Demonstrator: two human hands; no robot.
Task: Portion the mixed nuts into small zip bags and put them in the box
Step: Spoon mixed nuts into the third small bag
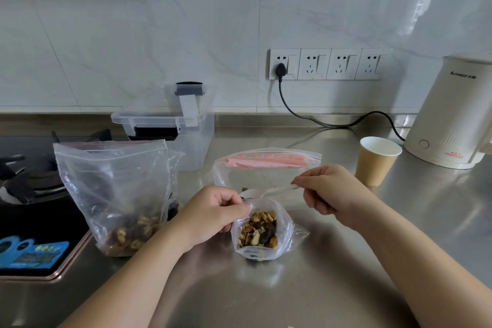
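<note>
I count three zip bags on the counter. Left of the small bag stands the big bag, upright, nuts at its bottom; behind that, one clear box. My left hand pinches the small bag's rim, mouth up, nuts inside. Behind it lies a third bag. My right hand pinches a spoon, handle pointing right. Further right: one cup, and a kettle marked "CHIGO".
</note>
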